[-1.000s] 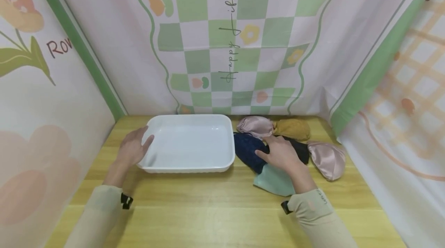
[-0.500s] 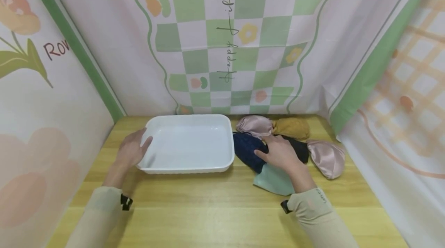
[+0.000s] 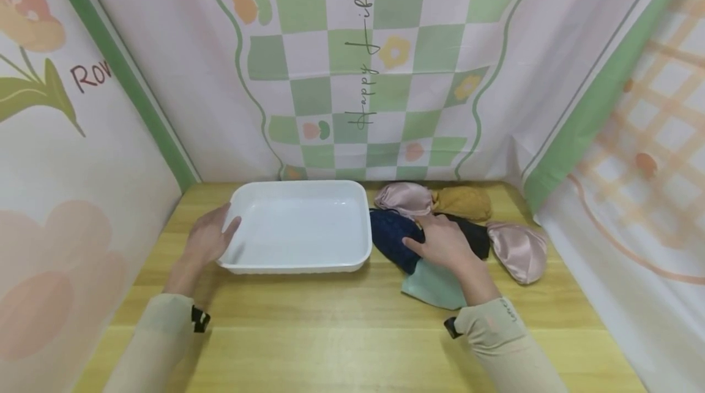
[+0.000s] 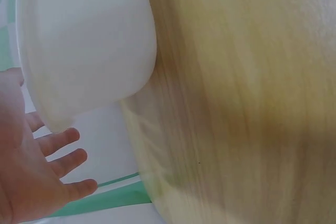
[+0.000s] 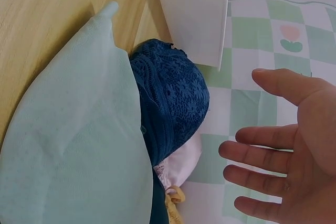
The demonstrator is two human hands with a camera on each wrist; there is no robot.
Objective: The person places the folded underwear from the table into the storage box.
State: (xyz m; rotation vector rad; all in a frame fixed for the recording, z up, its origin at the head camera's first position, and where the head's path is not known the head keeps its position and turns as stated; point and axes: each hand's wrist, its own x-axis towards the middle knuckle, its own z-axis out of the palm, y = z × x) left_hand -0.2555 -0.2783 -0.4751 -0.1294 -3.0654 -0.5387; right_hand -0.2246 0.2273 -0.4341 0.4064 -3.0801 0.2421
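Observation:
A deep white rectangular tray (image 3: 300, 269) stands on the wooden table, left of a heap of folded bras. My left hand (image 3: 208, 239) is at its left end; in the left wrist view the fingers (image 4: 65, 162) are spread, with the tray wall (image 4: 100, 40) close by. Contact with the rim is hard to tell. My right hand (image 3: 443, 245) is held above the heap, fingers (image 5: 257, 179) extended and nothing in them. Below and around it lie a navy lace bra (image 3: 392, 240), a mint green bra (image 3: 432, 286) and a black bra (image 3: 476, 239), partly hidden by the hand.
Behind these are a pink satin bra (image 3: 404, 198) and a mustard bra (image 3: 464, 203). Another pink satin bra (image 3: 519, 252) lies at the right. A patterned curtain (image 3: 358, 74) hangs along the table's back edge, with more fabric on both sides. Bare table (image 3: 319, 332) lies in front.

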